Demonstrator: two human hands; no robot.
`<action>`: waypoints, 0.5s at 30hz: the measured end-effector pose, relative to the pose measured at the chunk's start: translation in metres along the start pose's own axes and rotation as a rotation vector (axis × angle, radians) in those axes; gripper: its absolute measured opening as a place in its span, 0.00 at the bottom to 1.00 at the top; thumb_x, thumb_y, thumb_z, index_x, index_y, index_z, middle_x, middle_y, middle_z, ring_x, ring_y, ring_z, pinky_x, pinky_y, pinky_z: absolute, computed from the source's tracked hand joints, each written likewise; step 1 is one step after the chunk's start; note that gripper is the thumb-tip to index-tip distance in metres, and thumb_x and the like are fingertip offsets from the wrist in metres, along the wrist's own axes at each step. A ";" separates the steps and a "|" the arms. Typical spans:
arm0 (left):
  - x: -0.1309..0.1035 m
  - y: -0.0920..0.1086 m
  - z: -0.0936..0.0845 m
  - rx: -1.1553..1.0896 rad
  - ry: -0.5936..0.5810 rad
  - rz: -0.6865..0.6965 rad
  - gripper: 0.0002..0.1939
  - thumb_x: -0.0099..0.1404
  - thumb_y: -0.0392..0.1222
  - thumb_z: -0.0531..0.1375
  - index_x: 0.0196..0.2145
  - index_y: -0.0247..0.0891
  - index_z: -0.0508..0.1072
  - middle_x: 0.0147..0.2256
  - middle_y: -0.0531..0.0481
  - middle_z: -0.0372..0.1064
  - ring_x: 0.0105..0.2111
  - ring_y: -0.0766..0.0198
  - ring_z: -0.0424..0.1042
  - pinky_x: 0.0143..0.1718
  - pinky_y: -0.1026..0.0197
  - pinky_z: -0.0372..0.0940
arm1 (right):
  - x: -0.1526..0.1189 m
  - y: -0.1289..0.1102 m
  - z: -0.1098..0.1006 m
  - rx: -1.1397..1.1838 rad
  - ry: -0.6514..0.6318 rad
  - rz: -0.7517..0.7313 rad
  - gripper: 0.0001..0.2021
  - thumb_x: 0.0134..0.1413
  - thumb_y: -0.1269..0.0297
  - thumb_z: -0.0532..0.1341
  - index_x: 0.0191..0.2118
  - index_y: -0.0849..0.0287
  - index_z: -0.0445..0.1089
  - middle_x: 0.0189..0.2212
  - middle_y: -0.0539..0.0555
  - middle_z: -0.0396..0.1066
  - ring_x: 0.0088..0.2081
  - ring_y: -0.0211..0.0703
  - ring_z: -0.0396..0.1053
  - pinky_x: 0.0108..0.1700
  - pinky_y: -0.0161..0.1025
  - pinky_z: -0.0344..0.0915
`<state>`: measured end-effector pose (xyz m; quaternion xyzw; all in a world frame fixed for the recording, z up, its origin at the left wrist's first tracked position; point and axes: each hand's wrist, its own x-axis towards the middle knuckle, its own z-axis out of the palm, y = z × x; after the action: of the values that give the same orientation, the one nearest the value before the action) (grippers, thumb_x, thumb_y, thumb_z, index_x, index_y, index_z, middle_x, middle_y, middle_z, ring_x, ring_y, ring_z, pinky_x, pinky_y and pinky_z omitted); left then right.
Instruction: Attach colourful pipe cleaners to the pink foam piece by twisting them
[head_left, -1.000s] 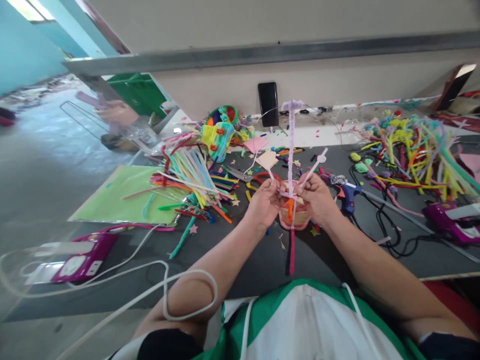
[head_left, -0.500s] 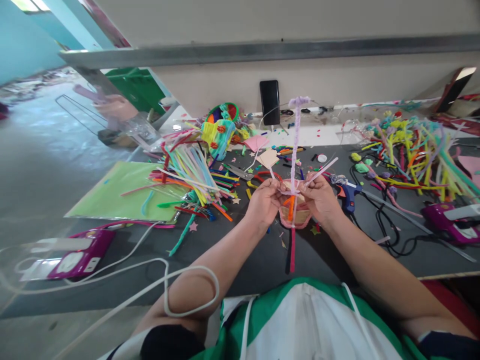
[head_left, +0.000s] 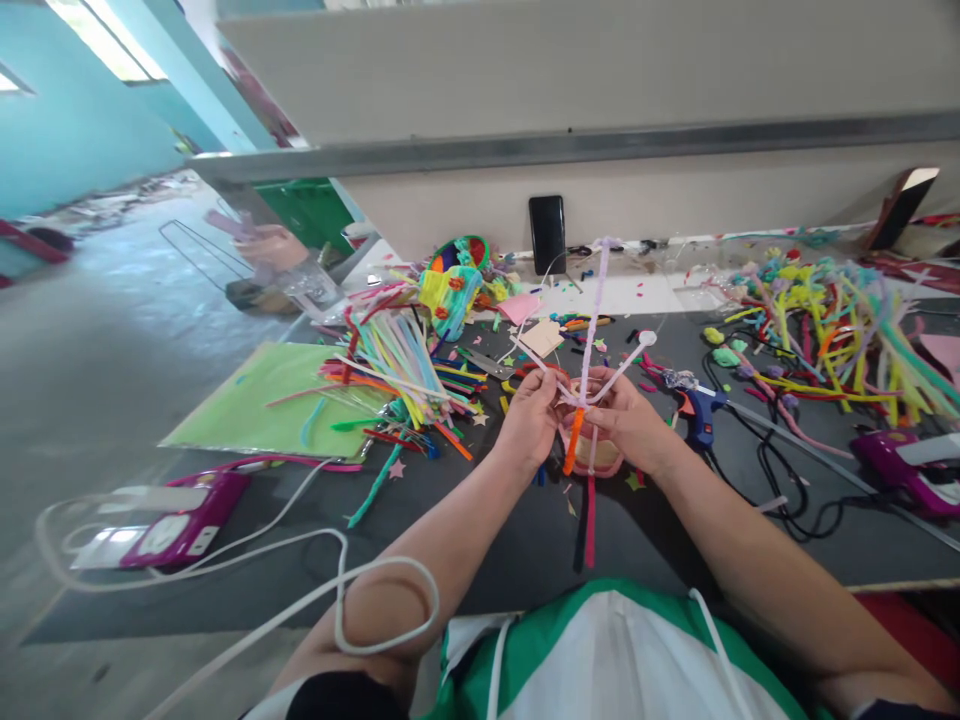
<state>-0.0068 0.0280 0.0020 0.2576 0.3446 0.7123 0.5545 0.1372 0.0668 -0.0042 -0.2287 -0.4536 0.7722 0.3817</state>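
Observation:
My left hand [head_left: 529, 420] and my right hand [head_left: 626, 420] meet above the dark table, fingers closed around a pale lilac pipe cleaner [head_left: 596, 320]. Its tall twisted stem stands upright between them, and pale ends slant out to the left and right. An orange piece [head_left: 574, 441] hangs just below the fingertips. Under the hands sits a small pink-edged basket [head_left: 604, 462], partly hidden by them. A red strip [head_left: 589, 522] points toward me in front of it. The exact pinch of the right fingers is partly covered.
Bundled pipe cleaners [head_left: 412, 360] lie at left on a green sheet [head_left: 240, 400]. To the right are a blue glue gun [head_left: 703, 412] with black cables and a heap of colored pipe cleaners [head_left: 832, 330]. A phone [head_left: 547, 235] leans at the back. A white cable [head_left: 341, 590] crosses near my left forearm.
The orange piece has swung lower and leftward. The right pale end now slants up from between my hands, and my right fingers have shifted inward. The whole view has tilted upward slightly.

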 end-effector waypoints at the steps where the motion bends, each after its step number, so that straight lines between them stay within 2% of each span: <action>1: -0.001 -0.001 0.000 0.006 0.000 0.008 0.12 0.57 0.45 0.65 0.29 0.35 0.68 0.27 0.54 0.66 0.25 0.71 0.65 0.27 0.67 0.63 | 0.000 0.002 0.000 -0.035 0.019 -0.006 0.25 0.39 0.69 0.71 0.46 0.50 0.66 0.44 0.49 0.72 0.41 0.41 0.72 0.36 0.36 0.70; 5: -0.002 -0.005 0.002 0.004 0.000 0.003 0.13 0.56 0.45 0.66 0.29 0.35 0.69 0.26 0.54 0.66 0.24 0.71 0.65 0.26 0.67 0.62 | 0.001 0.005 -0.002 -0.105 0.065 0.001 0.17 0.41 0.63 0.71 0.39 0.56 0.70 0.36 0.50 0.74 0.36 0.40 0.72 0.36 0.37 0.70; 9: -0.002 -0.005 0.000 0.012 0.023 -0.029 0.13 0.56 0.47 0.66 0.31 0.36 0.70 0.27 0.54 0.67 0.26 0.70 0.67 0.29 0.66 0.64 | 0.000 0.001 -0.001 -0.028 0.137 -0.041 0.15 0.40 0.64 0.71 0.35 0.55 0.68 0.33 0.47 0.75 0.34 0.39 0.73 0.39 0.39 0.70; 15: -0.003 -0.005 0.000 0.017 0.017 -0.042 0.13 0.56 0.46 0.67 0.32 0.35 0.72 0.24 0.54 0.65 0.25 0.70 0.67 0.28 0.67 0.64 | -0.001 -0.004 0.002 0.074 0.151 -0.111 0.15 0.44 0.65 0.69 0.37 0.52 0.64 0.30 0.45 0.73 0.31 0.37 0.72 0.36 0.37 0.71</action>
<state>-0.0027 0.0255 -0.0020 0.2490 0.3607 0.6998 0.5641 0.1381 0.0661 0.0005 -0.2465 -0.4066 0.7468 0.4649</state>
